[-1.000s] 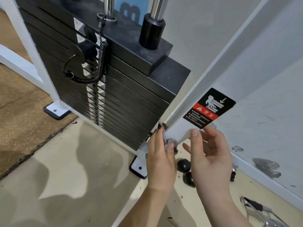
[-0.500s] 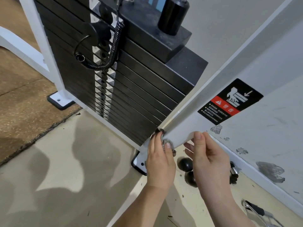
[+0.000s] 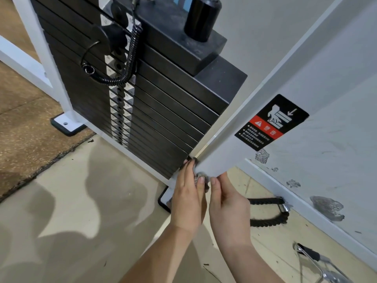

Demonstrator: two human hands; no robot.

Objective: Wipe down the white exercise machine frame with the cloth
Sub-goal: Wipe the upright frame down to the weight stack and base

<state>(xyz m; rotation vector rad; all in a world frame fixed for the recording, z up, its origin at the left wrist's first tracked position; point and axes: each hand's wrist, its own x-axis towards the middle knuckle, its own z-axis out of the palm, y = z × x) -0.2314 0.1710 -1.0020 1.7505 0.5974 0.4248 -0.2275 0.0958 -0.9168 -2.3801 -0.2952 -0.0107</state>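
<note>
Two hands meet at the low end of the white frame post [image 3: 240, 127]. The left hand [image 3: 187, 198] curls its fingers round one dark grey cloth [image 3: 197, 177] and presses it against the post's near-left edge, and a tuft of the cloth shows above the fingertips. The right hand [image 3: 227, 203] sits just beside it, touching thumb to thumb. Its thumb tip is at the post's lower edge next to the cloth and its fingers are curled under, but whether it pinches the cloth or the post I cannot tell.

One black-and-red warning sticker [image 3: 271, 122] is stuck on the post's face above the hands. Left of the post stands one black weight stack [image 3: 163, 103], with one selector pin [image 3: 108, 35] pushed into it. One coiled cord [image 3: 130, 58] hangs from the pin. One black sleeve [image 3: 202, 17] rises from the top plate.

Two white foot plates show on the floor, one [image 3: 65, 123] at the stack's far-left corner and one [image 3: 165, 198] partly behind the left hand. On the beige floor [image 3: 91, 201], near the wall's base, lie one black rope handle [image 3: 269, 211] and one chrome handle [image 3: 318, 264]. One brown mat [image 3: 26, 135] covers the floor's left edge.
</note>
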